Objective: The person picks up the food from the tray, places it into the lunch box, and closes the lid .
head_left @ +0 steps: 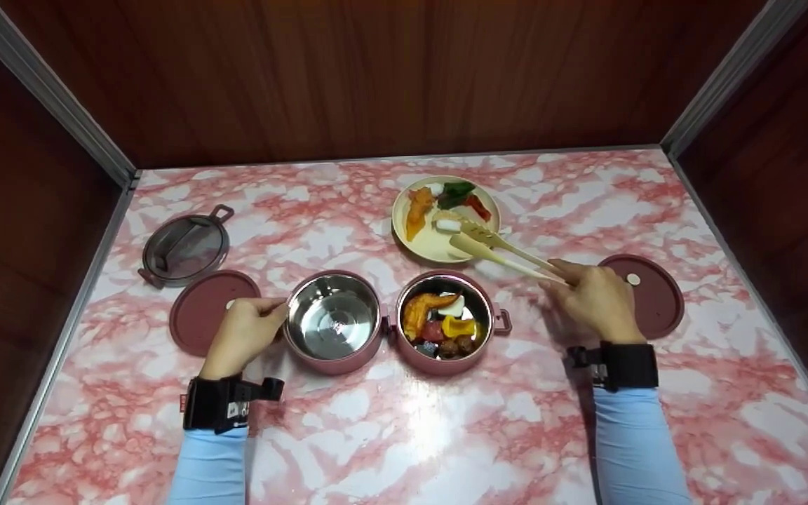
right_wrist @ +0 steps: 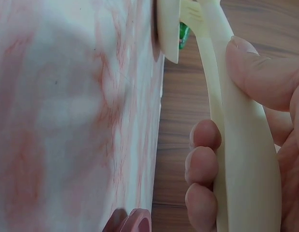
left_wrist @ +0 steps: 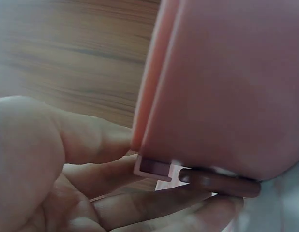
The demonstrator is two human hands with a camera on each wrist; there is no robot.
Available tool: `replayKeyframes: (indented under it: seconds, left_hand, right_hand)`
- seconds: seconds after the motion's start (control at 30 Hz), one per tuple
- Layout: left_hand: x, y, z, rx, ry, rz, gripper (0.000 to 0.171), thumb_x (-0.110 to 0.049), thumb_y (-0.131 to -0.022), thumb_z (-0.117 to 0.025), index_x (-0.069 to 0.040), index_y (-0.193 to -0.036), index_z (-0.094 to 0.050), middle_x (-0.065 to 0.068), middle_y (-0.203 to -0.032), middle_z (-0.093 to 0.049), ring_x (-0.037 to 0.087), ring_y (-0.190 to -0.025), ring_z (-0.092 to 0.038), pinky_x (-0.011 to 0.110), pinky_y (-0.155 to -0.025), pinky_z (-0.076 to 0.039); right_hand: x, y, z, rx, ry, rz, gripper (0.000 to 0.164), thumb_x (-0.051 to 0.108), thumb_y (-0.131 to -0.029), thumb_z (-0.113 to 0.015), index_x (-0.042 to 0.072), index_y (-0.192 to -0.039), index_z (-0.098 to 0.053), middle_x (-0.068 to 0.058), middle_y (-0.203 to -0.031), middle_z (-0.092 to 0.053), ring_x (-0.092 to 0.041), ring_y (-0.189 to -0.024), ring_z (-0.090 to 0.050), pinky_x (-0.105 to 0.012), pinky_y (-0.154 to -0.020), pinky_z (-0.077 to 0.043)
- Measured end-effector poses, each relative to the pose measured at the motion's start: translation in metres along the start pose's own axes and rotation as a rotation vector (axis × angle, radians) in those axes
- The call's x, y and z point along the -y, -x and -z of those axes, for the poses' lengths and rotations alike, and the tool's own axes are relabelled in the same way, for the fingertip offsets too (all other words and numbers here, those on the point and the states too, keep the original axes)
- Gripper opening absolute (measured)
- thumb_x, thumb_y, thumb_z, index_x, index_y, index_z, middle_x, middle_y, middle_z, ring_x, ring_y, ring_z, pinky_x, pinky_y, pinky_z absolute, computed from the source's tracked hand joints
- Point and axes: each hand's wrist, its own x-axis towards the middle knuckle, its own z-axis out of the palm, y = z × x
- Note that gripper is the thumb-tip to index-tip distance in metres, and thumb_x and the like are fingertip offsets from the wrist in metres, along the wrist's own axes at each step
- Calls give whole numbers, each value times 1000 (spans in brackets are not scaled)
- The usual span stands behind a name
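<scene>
My left hand (head_left: 246, 333) holds the left pink pot (head_left: 334, 366) at its side; in the left wrist view the thumb presses at the rim and the fingers curl under the handle (left_wrist: 222, 183). Bare steel shows inside this pot. Cream tongs (right_wrist: 248, 159) are gripped in my right hand (head_left: 597, 301), thumb on one arm and fingers round the other. Their spread tips reach over the cream plate (head_left: 428, 245), where a white piece (head_left: 448, 225) overlaps the slotted tip. Also on the plate are an orange piece (head_left: 416, 210), green leaves (head_left: 454, 194) and a red piece (head_left: 477, 207).
A second pink pot (head_left: 439, 366) beside the first holds a chicken wing (head_left: 416, 319), a yellow piece (head_left: 459, 327) and other food. Dark red lids (head_left: 197, 315) lie behind both hands, one each side. A glass lid (head_left: 190, 245) sits back left. Wooden walls (head_left: 404, 84) enclose the marbled table.
</scene>
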Motion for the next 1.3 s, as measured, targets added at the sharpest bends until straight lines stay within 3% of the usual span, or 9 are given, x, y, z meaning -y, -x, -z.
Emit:
replayKeyframes:
  seconds: [0.4, 0.7, 0.83, 1.0, 1.17, 1.3]
  left_hand:
    - [-1, -1, 0, 9, -31, -28, 29, -14, -100, -58, 1, -123, -68, 17, -113, -70, 20, -88, -67, 28, -74, -53]
    - [1, -2, 2, 19, -51, -33, 31, -15, -100, -59, 1, -126, -66, 18, -118, -68, 23, -96, -66, 36, -83, -52]
    - [1, -2, 2, 40, -34, -17, 32, -16, -100, -59, 0, -126, -66, 18, -117, -68, 22, -91, -68, 34, -80, -54]
    - [2, -2, 1, 33, -35, -14, 30, -16, -99, -60, -1, -124, -68, 16, -113, -70, 19, -87, -67, 35, -80, -53]
    - [2, -3, 2, 28, -47, -41, 29, -16, -99, -60, -1, -123, -68, 16, -113, -70, 21, -92, -67, 39, -84, -52]
    - [2, -4, 2, 29, -49, -45, 30, -15, -100, -60, -1, -124, -68, 16, -114, -70, 22, -92, -67, 38, -83, -53]
  right_hand:
    - [0, 2, 0, 1, -3, -10, 46, 54, -90, -67, 26, -125, -71, -18, -89, -72, -35, -71, -65, -52, -53, -44]
    - [6, -3, 5, -57, -3, 9, 44, 48, -88, -72, 26, -126, -71, -17, -91, -73, -34, -66, -64, -52, -52, -43]
    - [8, -15, 9, -66, 18, 16, 45, 42, -85, -78, 22, -125, -71, -15, -94, -74, -33, -69, -64, -51, -55, -44]
    - [14, -41, 18, -10, 86, 75, 46, 39, -84, -79, 20, -124, -71, -11, -80, -73, -28, -58, -59, -43, -49, -39]
    - [20, -63, 26, 46, 210, 144, 42, 42, -85, -77, 21, -122, -73, -10, -80, -72, -36, -65, -62, -48, -50, -40]
    - [26, -70, 28, 43, 274, 192, 41, 42, -84, -78, 22, -119, -74, -13, -80, -69, -38, -62, -61, -50, -46, -40]
